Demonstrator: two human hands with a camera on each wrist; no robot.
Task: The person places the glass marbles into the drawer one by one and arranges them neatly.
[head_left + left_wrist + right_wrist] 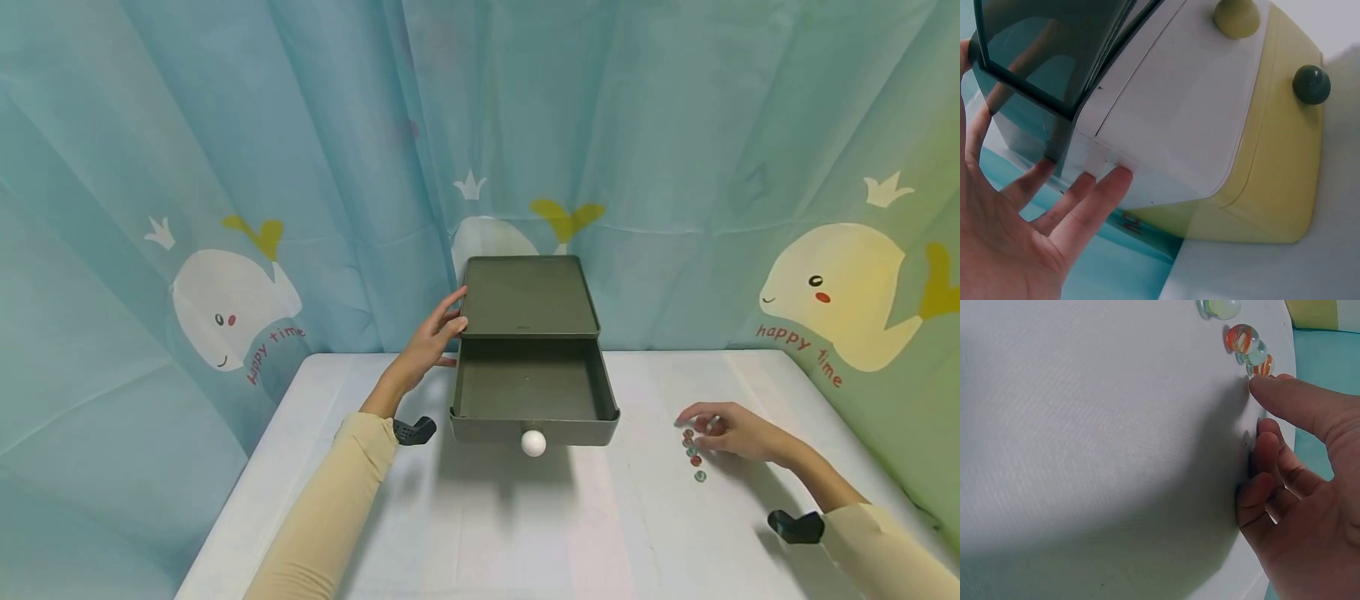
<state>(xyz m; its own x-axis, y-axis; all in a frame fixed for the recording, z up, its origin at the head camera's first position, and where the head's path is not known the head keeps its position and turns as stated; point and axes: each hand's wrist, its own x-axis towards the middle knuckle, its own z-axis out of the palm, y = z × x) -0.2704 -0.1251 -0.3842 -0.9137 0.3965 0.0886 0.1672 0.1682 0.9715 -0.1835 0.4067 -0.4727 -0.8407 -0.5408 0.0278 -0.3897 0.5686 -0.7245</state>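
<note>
A small drawer unit [528,296] stands at the back of the table, its dark olive top drawer [528,432] pulled out; the bare drawer floor shows. On the drawer's front is a white knob [533,443]. My left hand [427,346] rests against the unit's left side with fingers spread, as the left wrist view also shows. At the right, my right hand [738,431] is low over the table beside a short row of glass marbles [696,461]. Its thumb and index finger are either side of the farthest marbles. A red-swirled marble [1242,339] lies near the thumb.
Below the dark drawer, the unit has a white drawer [1179,106] with a yellow knob and a yellow drawer [1279,162] with a green knob. A white cloth covers the table [525,542]. Behind hangs a blue-green curtain [675,125] with printed whales.
</note>
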